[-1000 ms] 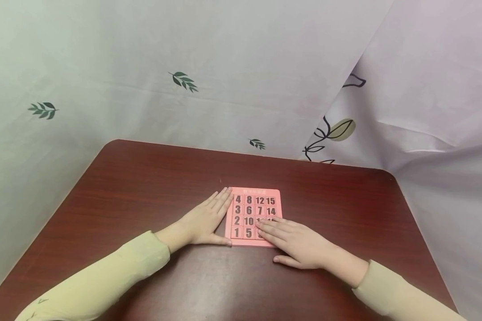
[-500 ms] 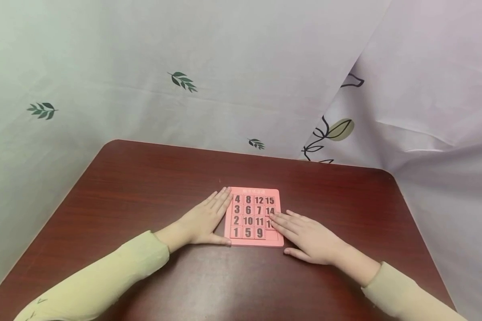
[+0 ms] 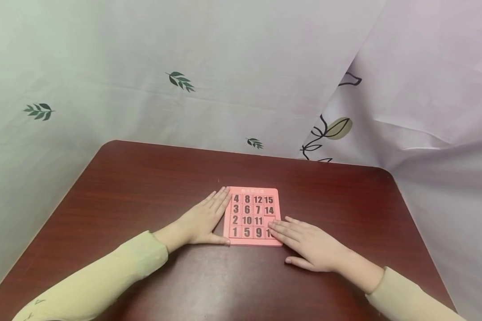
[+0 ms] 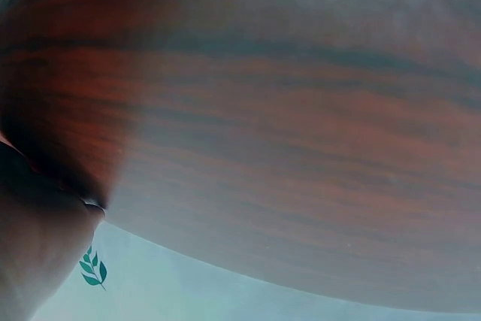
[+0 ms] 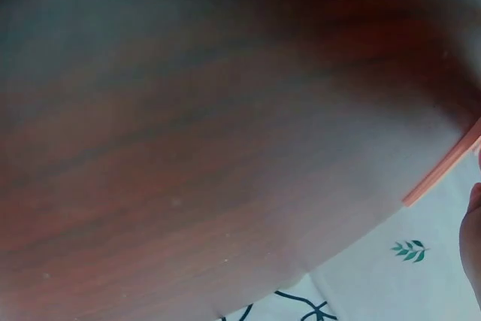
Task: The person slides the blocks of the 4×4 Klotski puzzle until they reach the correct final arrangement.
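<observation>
Puzzle (image 3: 251, 242) flat on table (image 3: 201, 281), lower ctr of frame. L hand (image 3: 202, 221) braces its left edge, fingers (image 3: 218, 206) straight, prob. to stop slipping; R hand (image 3: 311, 245), fingers extended, clutching nothing, tips on btm-right tile (image 3: 268, 233).

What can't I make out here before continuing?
Head view: full number on the bottom-right tile, partly behind the right hand.
Head view: white lettering atop the pink puzzle, too small to read.
Right wrist view: most of the pink puzzle, cut off by the right edge.
Left wrist view: most of the left hand, cut off by the left edge.
</observation>
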### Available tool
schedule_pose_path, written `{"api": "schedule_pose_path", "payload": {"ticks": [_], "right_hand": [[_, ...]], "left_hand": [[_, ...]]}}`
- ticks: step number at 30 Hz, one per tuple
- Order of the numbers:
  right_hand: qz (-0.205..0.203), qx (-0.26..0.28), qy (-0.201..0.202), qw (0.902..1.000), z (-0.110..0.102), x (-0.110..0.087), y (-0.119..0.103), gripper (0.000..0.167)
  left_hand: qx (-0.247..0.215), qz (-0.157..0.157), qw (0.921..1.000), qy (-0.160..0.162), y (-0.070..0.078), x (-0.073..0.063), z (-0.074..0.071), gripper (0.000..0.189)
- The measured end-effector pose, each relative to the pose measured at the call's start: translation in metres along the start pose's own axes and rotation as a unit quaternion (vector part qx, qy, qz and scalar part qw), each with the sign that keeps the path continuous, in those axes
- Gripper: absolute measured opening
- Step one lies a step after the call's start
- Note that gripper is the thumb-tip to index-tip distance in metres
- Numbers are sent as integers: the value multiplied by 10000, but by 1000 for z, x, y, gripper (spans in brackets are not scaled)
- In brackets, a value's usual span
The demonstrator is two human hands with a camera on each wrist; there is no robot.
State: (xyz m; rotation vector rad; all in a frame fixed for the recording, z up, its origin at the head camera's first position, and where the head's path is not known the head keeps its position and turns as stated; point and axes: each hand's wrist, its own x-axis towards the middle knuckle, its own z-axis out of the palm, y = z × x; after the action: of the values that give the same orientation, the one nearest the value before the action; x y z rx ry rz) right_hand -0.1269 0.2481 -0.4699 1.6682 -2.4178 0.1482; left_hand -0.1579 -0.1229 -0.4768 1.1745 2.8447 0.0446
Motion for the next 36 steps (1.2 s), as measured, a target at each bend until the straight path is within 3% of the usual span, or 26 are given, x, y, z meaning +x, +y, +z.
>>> {"api": "schedule_pose_path", "payload": {"ticks": [12,17,24,27,30,36], "right_hand": [[1070,108,-731,9915,1,20,28,75],[967,152,-739,9924,2,22,27,75],[305,45,-262,9992,3,13,16,75],[214,14,-158,9996,3,12,16,74],[396,48,-246,9989,3,15,21,74],[1145,166,-724,9906,2,30,39,77]], "left_hand": [[-13,12,10000,11,1,0,0,128],[-9,24,10000,33,1,0,0,129],[16,4,10000,36,1,-2,-4,129],[11,6,10000,53,0,-2,-4,129],[5,21,10000,72,0,-2,-3,129],[5,34,10000,75,0,-1,0,129]]}}
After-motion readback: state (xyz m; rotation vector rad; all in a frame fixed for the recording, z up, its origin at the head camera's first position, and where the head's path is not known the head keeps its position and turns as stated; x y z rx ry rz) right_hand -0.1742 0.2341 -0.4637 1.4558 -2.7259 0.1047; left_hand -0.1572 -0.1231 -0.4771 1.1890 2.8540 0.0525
